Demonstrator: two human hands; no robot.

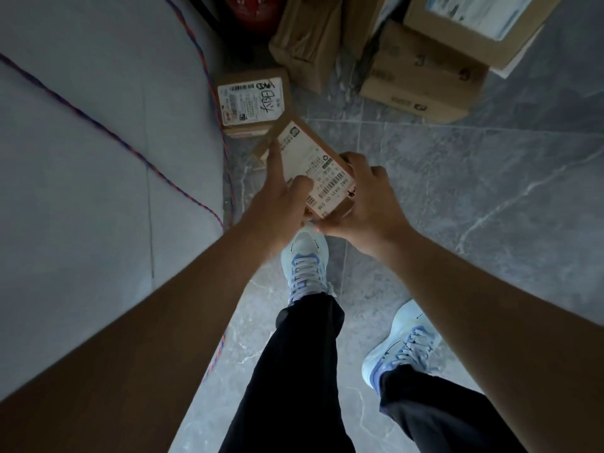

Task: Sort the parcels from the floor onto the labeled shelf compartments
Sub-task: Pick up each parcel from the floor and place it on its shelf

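Far left we've got a pale grey surface (81, 152) with a red-and-blue twisted cord (209, 76) running along its edge down to the floor (490, 191), which is grey marble-look tile. Right beside that edge a small labeled box (253, 101) sits on the floor with black marker scrawl on its sticker. Just in front of it our left hand (277, 204) grips the held parcel (313, 165), fingers (273, 158) stretched up its left side and thumb on the white label. The parcel is up off the floor, tilted, above our pale blue sneakers (307, 266). Our right hand (366, 204) curls round its right edge and lower corner. Further right, at the top, a pile of brown cardboard boxes (425, 70) sits on the floor.
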